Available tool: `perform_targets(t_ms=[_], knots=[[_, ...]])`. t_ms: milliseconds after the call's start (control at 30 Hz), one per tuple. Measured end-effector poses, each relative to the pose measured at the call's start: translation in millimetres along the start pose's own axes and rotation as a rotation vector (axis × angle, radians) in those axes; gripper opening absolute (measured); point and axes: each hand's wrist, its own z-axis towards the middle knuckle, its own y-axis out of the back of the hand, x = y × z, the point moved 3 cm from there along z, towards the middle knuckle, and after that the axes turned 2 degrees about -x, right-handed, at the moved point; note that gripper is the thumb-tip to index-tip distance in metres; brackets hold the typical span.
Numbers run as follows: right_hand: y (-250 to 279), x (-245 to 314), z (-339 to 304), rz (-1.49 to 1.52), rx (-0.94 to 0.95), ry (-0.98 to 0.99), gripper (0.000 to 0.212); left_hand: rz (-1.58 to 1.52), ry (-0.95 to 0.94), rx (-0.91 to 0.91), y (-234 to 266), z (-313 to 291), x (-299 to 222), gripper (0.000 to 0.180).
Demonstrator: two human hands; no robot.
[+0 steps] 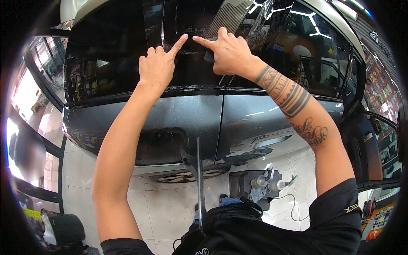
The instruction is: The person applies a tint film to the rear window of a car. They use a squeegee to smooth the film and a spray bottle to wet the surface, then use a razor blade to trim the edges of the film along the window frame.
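Note:
A car's dark window glass (114,55) fills the upper view. My left hand (157,66) is against it, index finger stretched toward the upper right and the other fingers bent; nothing shows in it. From the right, my right hand (233,52) points its index finger left, so the two fingertips almost meet beside a faint marking on the glass. Under the right palm the edge of a dark flat piece (209,55) shows; its kind is mostly hidden. Creased clear film (268,24) hangs over the glass to the right of my hands.
Below the glass runs the car's grey door panel (178,112) with a door handle (272,139). A dark cart (240,182) with spray bottles (278,184) stands on the tiled floor (165,208). A black strap-like strip (200,182) hangs before my body. Glass doors stand at left.

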Motion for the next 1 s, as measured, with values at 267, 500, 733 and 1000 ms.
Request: perform_targets(t_ms=[267, 500, 733, 1000], knots=[[-1, -4, -2, -0.012, -0.015, 0.008, 0.086, 0.021, 0.015, 0.106, 7, 1, 2, 0.088], [-1, -3, -3, -0.007, 0.002, 0.003, 0.087, -0.292, 0.028, 0.292, 21, 8, -15, 0.086], [-2, -13, -3, 0.143, -0.027, 0.011, 0.082, -0.421, -0.012, 0.19, 28, 23, -48, 0.075], [8, -30, -127, 1.243, -0.182, -0.164, 0.063, -0.424, -0.004, 0.163, 20, 24, -54, 0.076]])
